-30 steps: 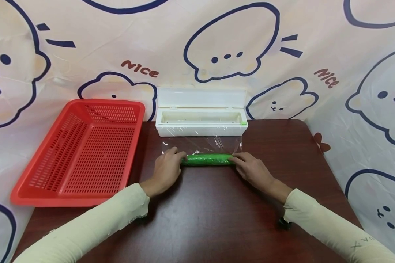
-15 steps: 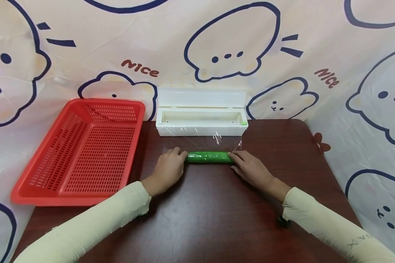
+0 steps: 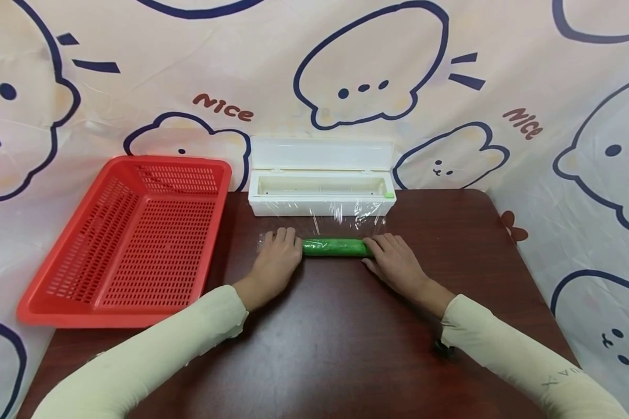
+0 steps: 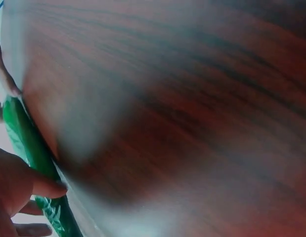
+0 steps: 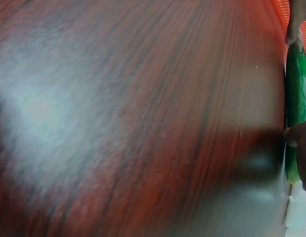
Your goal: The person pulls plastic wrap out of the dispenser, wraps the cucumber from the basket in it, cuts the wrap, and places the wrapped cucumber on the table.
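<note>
So there's a green cucumber [image 3: 334, 247] lying sideways across the middle of the table [image 3: 314, 343], toward the far side, with shiny, crinkly clear film [image 3: 322, 224] on it. The left hand [image 3: 276, 259] grips it toward the left end; the left wrist view has the thumb on the near side and fingers reaching over to the far side. The right hand [image 3: 398, 262] grips the right end, thumb on the near side too. The film stretches back from the cucumber to a long white box [image 3: 322, 208] just beyond it, and lies over the box's front. The box's lid [image 3: 322, 154] is up, leaning back at the far edge, and there's a little light green piece [image 3: 389, 195] at its right end. Over on the left sits a big red basket [image 3: 89, 320], slotted all over. Both arms have pale sleeves, with some dark marks on the right sleeve [image 3: 524, 364]. Behind everything hangs a cartoon-print backdrop [image 3: 272, 58] with "Nice" on it.
</note>
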`<control>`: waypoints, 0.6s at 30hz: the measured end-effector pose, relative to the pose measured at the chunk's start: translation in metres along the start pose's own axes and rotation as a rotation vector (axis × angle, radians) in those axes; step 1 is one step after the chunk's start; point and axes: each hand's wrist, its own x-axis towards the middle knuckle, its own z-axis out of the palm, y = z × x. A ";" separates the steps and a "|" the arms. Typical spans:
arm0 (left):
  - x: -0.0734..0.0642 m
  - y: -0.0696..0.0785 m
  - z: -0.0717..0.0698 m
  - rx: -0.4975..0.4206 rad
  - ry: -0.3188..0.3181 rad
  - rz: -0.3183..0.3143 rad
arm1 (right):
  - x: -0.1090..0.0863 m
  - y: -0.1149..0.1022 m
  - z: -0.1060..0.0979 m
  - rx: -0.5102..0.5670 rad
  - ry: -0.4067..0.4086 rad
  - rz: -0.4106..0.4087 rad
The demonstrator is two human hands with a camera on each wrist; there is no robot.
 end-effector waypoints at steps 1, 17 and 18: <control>0.001 0.001 0.000 0.015 0.005 0.009 | 0.001 0.000 0.001 -0.012 0.004 0.001; 0.007 0.006 0.000 0.109 0.007 0.027 | 0.014 -0.006 -0.001 -0.009 -0.006 -0.057; 0.007 0.006 0.000 0.102 0.002 0.030 | 0.014 -0.006 -0.002 -0.003 -0.009 -0.054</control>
